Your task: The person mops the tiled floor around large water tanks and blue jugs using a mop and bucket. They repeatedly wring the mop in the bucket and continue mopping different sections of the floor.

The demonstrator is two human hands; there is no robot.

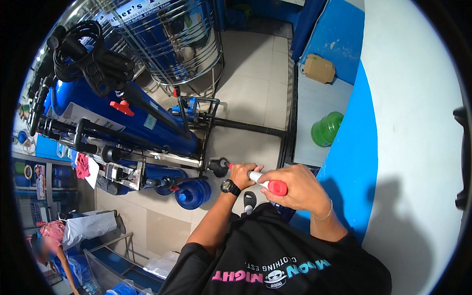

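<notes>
A white pole with a red end cap (277, 188) slants down in front of my body. My left hand (244, 175), below a black wristwatch (230, 187), is closed around its lower part. My right hand (298, 187) grips the pole near the red cap. Past my left hand, a red section of the pole points at a dark rounded piece (218, 167) by the floor; whether the two are joined is unclear. One of my feet, in a dark slide sandal (250, 199), shows below the hands.
Black pipes and a big blue cylindrical tank (140, 118) stand left, with a red valve handle (122, 108). A blue water jug (191, 194) is on the tiles. Right, a green jug (326, 129) and cardboard box (319, 69) rest on a ledge. A person (51, 239) bends at lower left.
</notes>
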